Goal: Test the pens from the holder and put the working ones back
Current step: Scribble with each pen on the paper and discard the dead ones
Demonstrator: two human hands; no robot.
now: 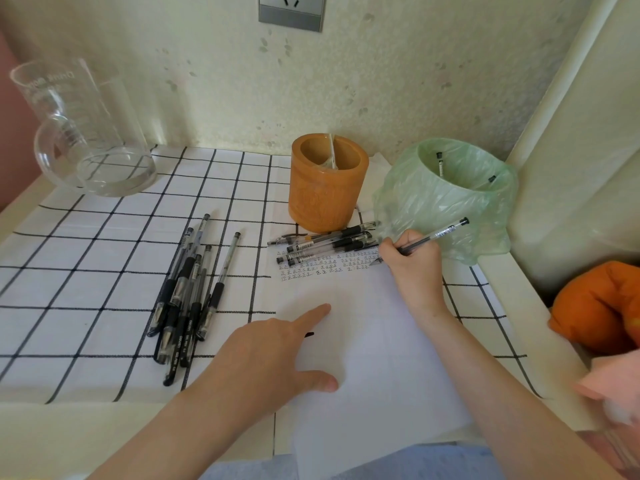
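1. Pen in use (437, 236): clear barrel, black grip, gripped in the right hand (412, 263) with fingers closed around the grip section; tip down on the paper at 1 o'clock from frame centre, cap end slanting up toward 2 o'clock across the front of the green bag.
2. Sheet of paper (360, 358): white, lying on the cloth at centre and 5 o'clock; rows of small test marks (322, 266) along its far edge, just left of the pen tip.
3. Left hand (266, 362): pressed flat on the paper's near-left part, fingers spread wide, index finger pointing to 1 o'clock; holding nothing.
4. Small pen group (329, 244): several lying side by side at the paper's far edge, touching the holder's base.
5. Pen holder (327, 183): orange-brown cylinder, upright at 12 o'clock, divider inside; no pens visible within.
6. Large pen pile (188, 292): black-gripped pens heaped at 9 o'clock, well apart from the holder.
7. Bin with green bag (446, 199): at 2 o'clock, two pens inside.
8. Checked cloth (86, 271): white with black grid, under everything.
9. Glass beaker (83, 129): at 10 o'clock, against the wall.
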